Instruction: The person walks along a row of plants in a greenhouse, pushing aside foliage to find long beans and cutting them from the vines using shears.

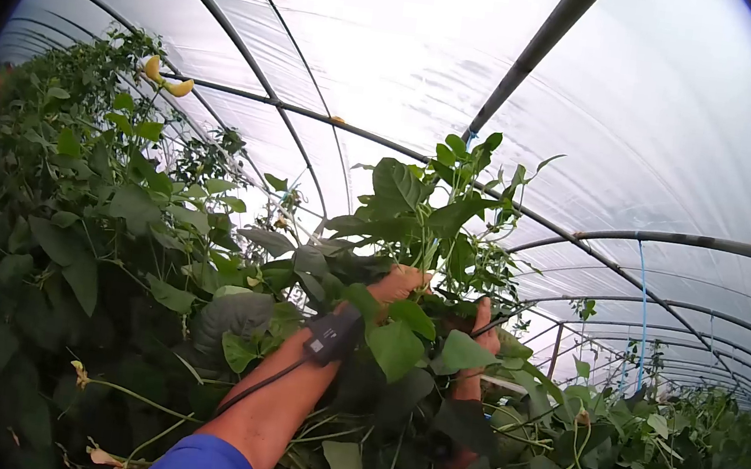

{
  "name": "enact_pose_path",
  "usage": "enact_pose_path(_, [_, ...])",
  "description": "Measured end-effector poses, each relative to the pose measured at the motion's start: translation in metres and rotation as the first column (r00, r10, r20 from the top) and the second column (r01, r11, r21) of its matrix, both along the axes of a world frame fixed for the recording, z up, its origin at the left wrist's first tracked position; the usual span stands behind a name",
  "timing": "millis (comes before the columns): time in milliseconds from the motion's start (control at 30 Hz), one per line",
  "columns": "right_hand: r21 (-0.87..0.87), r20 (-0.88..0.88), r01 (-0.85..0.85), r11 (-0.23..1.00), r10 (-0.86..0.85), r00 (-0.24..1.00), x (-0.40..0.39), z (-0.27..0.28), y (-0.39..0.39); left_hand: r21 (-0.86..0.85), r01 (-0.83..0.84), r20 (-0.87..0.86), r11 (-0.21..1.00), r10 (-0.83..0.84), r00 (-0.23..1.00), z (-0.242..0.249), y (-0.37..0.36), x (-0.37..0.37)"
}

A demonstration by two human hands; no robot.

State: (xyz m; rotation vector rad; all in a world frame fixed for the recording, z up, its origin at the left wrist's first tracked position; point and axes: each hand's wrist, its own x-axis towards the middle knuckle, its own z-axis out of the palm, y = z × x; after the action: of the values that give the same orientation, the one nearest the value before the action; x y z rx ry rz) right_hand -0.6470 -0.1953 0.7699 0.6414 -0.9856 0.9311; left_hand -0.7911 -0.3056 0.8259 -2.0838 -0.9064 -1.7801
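Among the climbing bean-like vines (397,190), my left hand (402,283) reaches up from the lower left, its fingers closed round thin stems below a leafy top. A dark device (333,332) with a cable sits on my left wrist, above a blue sleeve (201,468). Right of it, my right hand (484,328) is raised among the leaves with one digit pointing up. Leaves cover most of its fingers, so its grip is hidden. Large green leaves (394,349) hang between the two hands.
Dense foliage (65,243) rises at the left, with yellow flowers (166,80) near its top. More plants (648,456) spread at the lower right. Metal hoops (544,44) carry translucent plastic sheeting (672,112) overhead. A blue string (642,305) hangs at the right.
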Motion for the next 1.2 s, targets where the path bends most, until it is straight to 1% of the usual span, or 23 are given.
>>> enact_pose_path(33, [-0.09,0.041,0.167,0.982,-0.164,0.986,-0.003,0.013,0.01,0.104,-0.099,-0.101,0.99,0.11,0.989,0.0,0.007,-0.009])
enact_pose_path(67, [-0.17,0.095,0.329,0.929,-0.317,0.944,-0.004,0.023,0.015,0.036,-0.02,0.007,0.999,0.02,1.0,-0.009,0.0,0.007])
enact_pose_path(100, [-0.154,0.156,0.426,0.891,-0.404,0.901,0.009,0.029,0.004,-0.013,0.068,0.127,0.998,-0.066,0.99,-0.017,-0.008,0.022])
enact_pose_path(133, [-0.073,0.272,0.464,0.883,-0.43,0.861,0.002,0.048,0.029,-0.004,0.066,0.128,0.998,-0.065,0.99,-0.016,-0.004,0.019])
enact_pose_path(167, [0.204,0.163,0.532,0.822,-0.564,0.809,-0.01,0.064,0.054,0.025,0.096,0.121,0.995,-0.098,0.988,-0.015,0.005,0.012])
enact_pose_path(200, [0.397,0.023,0.64,0.658,-0.704,0.71,-0.013,0.071,0.059,0.048,0.121,0.111,0.991,-0.126,0.986,-0.016,0.004,0.014])
enact_pose_path(233, [0.538,-0.162,0.708,0.459,-0.767,0.621,-0.015,0.077,0.063,0.031,0.124,0.116,0.992,-0.127,0.985,-0.018,0.002,0.015])
enact_pose_path(300, [0.663,-0.281,0.682,0.309,-0.741,0.609,-0.011,0.082,0.053,0.009,0.044,0.09,0.999,-0.045,0.995,-0.014,0.004,0.011])
enact_pose_path(333, [0.703,-0.233,0.631,0.327,-0.733,0.639,-0.017,0.084,0.055,-0.008,-0.027,0.074,1.0,0.027,0.997,-0.013,0.004,0.008])
enact_pose_path(433, [0.708,0.088,0.446,0.548,-0.695,0.714,-0.063,0.124,0.082,0.192,0.034,-0.112,0.981,-0.012,0.994,-0.017,0.014,0.006])
enact_pose_path(500, [0.724,0.086,0.41,0.554,-0.662,0.745,-0.111,0.156,0.11,0.29,0.042,-0.173,0.956,0.009,0.985,-0.021,0.011,0.007])
enact_pose_path(567, [0.579,0.081,0.341,0.74,-0.469,0.88,-0.113,0.164,0.084,-0.048,-0.122,0.043,0.991,0.124,0.991,-0.025,0.003,0.013])
enact_pose_path(600, [0.53,0.066,0.305,0.791,-0.397,0.916,-0.105,0.164,0.064,-0.043,-0.13,0.045,0.991,0.132,0.99,-0.026,0.005,0.01])
enact_pose_path(667, [0.512,0.07,0.254,0.821,-0.335,0.94,-0.065,0.146,0.012,0.307,-0.221,-0.249,0.926,0.302,0.92,-0.032,0.01,0.002])
enact_pose_path(700, [0.536,0.039,0.274,0.799,-0.347,0.937,-0.065,0.151,0.006,0.329,-0.343,-0.276,0.88,0.436,0.856,-0.036,0.01,-0.001])
enact_pose_path(733, [0.558,0.007,0.293,0.776,-0.358,0.934,-0.065,0.156,-0.001,0.333,-0.348,-0.268,0.876,0.442,0.856,-0.038,0.011,-0.003])
enact_pose_path(767, [0.446,0.177,0.371,0.814,-0.487,0.855,-0.051,0.153,-0.028,0.306,-0.332,-0.28,0.892,0.417,0.864,-0.039,0.013,-0.004])
enact_pose_path(833, [0.342,0.348,0.47,0.814,-0.574,0.741,-0.038,0.152,-0.054,0.285,-0.31,-0.294,0.907,0.39,0.872,-0.043,0.005,0.009])
enact_pose_path(900, [0.351,0.378,0.466,0.813,-0.578,0.724,-0.047,0.148,-0.041,-0.027,-0.02,0.013,0.999,0.02,1.0,-0.06,-0.02,0.044])
enact_pose_path(933, [0.36,0.375,0.451,0.817,-0.569,0.732,-0.052,0.146,-0.032,-0.027,-0.021,0.013,0.999,0.021,1.0,-0.061,-0.016,0.039])
enact_pose_path(967, [0.367,0.372,0.439,0.82,-0.562,0.739,-0.055,0.144,-0.026,0.175,-0.223,-0.195,0.959,0.256,0.947,-0.061,-0.009,0.028])
enact_pose_path(1000, [0.373,0.369,0.426,0.824,-0.553,0.747,-0.057,0.144,-0.023,0.403,-0.356,-0.337,0.843,0.498,0.799,-0.06,-0.004,0.021])
enact_pose_path(1200, [0.395,0.342,0.38,0.837,-0.518,0.784,-0.061,0.139,-0.003,0.434,-0.579,-0.227,0.69,0.706,0.671,-0.057,0.019,-0.002])
